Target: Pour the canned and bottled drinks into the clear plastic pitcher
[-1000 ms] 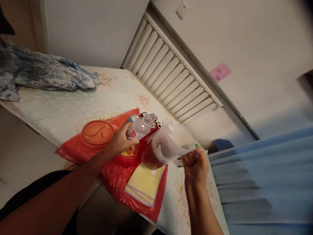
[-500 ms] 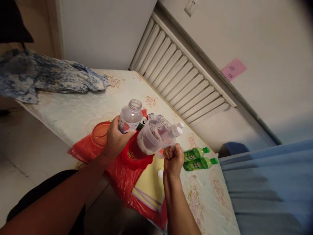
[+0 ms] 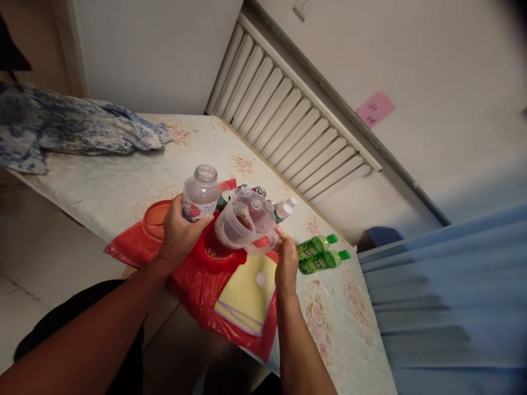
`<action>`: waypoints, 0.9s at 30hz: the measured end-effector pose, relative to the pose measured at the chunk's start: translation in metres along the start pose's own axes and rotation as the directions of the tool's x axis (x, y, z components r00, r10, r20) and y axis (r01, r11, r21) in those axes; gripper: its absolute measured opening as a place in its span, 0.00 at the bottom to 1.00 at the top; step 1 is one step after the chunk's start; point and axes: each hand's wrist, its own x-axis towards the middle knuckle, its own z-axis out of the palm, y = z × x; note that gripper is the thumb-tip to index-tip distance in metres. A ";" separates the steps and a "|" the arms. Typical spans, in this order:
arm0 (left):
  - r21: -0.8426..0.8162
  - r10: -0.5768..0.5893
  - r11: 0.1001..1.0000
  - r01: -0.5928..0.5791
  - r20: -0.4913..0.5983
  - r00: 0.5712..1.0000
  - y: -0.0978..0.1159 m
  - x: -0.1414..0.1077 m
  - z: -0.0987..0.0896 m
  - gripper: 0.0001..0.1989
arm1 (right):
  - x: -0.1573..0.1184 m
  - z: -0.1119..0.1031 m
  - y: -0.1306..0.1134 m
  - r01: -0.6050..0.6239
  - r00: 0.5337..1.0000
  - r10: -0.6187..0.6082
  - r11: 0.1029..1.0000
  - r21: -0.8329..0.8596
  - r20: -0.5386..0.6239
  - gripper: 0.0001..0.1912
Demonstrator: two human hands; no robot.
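My left hand [image 3: 181,230] is wrapped around a clear wide-mouthed bottle [image 3: 201,192], which is uncapped, bears a printed label and leans slightly. Just right of it is a clear plastic pitcher [image 3: 242,222] with foam and some reddish-brown liquid inside. My right hand [image 3: 287,260] is at the pitcher's handle, its fingers loosened rather than wrapped around it; whether the fingertips still touch is hard to make out. Under the pitcher shows a red container [image 3: 214,263]. A folded yellow cloth [image 3: 247,291] with a white round cap [image 3: 261,279] on it lies in front.
Left of the bottle sits an orange-red bowl [image 3: 156,219] on red plastic sheeting [image 3: 197,296]. Cans [image 3: 259,191] and white-capped bottles [image 3: 285,208] stand behind the pitcher. Two green drink bottles [image 3: 323,255] lie at right. A radiator [image 3: 288,109] and blue curtain [image 3: 444,307] border the table.
My right hand has loosened from a fist around the pitcher's handle, and more of the handle shows. The bottle stays in my left hand. The whole view has shifted slightly.
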 end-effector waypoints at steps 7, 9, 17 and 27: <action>0.047 -0.072 0.996 0.073 -0.023 0.997 0.013 -0.032 -0.019 0.28 | -0.049 -0.059 0.069 -0.182 0.982 0.179 0.982 -0.056 -0.069 0.22; 0.060 -0.095 0.994 0.095 -0.012 0.995 0.018 -0.048 -0.024 0.29 | -0.063 -0.057 0.083 -0.187 0.982 0.183 0.979 -0.079 -0.051 0.23; 0.093 -0.118 0.991 0.101 0.210 0.970 0.028 -0.118 -0.037 0.30 | -0.072 -0.031 0.088 -0.034 0.998 0.057 0.868 -0.496 0.031 0.22; 0.101 -0.122 0.991 0.089 0.402 0.908 0.021 -0.169 -0.021 0.36 | -0.080 -0.045 0.069 -0.082 0.994 0.100 0.954 -0.287 0.049 0.10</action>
